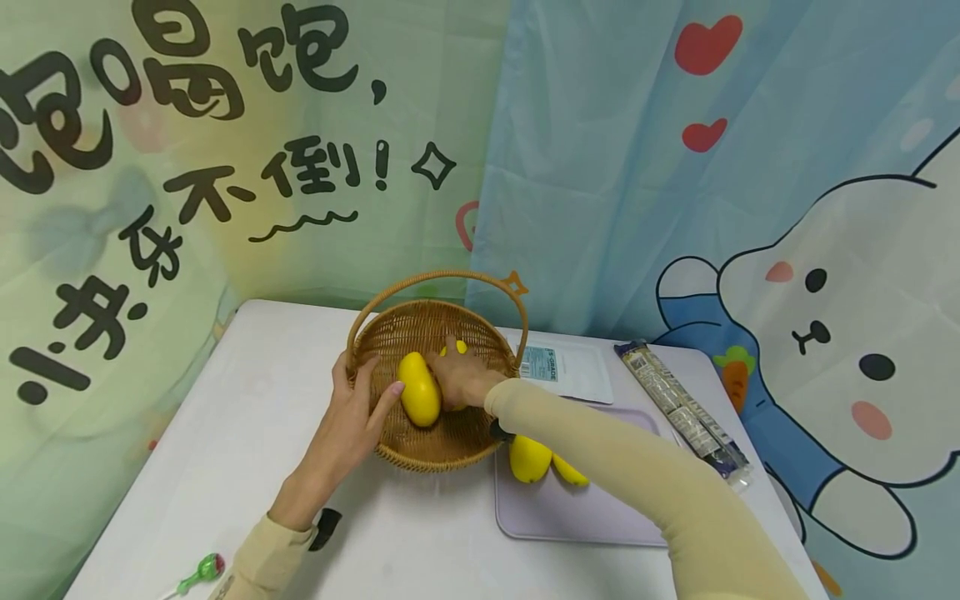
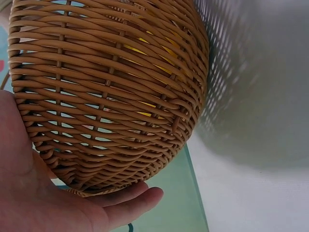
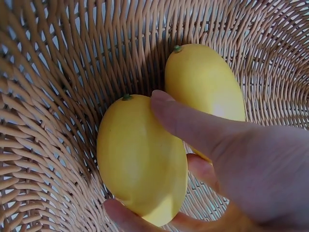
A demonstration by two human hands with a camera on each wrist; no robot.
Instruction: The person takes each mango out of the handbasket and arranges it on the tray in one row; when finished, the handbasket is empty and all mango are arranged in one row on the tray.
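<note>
1. Wicker basket between the two hands, handle arching up beyond the right hand.
2. Left hand: grips the basket's left side, fingers at the rim, thumb inside. Thumb tip right by the second fruit; can't confirm contact.
3. Right hand: down inside the basket, gripping one yellow fruit, thumb on one side, fingers curled round the other.
4. Second fruit: just beside the right hand, on its thumb side, also in the basket.
5. Purple tray: right of the right hand, partly under that forearm. Two more fruits on it, one partly behind the sleeve.
6. White packet: right of the right hand, past the forearm. Lollipop: left of the left forearm, nearer the person.
7. Handling, my judgement: keep left grip firm so the basket doesn't tip; keep right fingers well round the fruit, since its skin looks smooth and might slip; avoid knocking its neighbour; clear rim and handle with the wrist.
</note>
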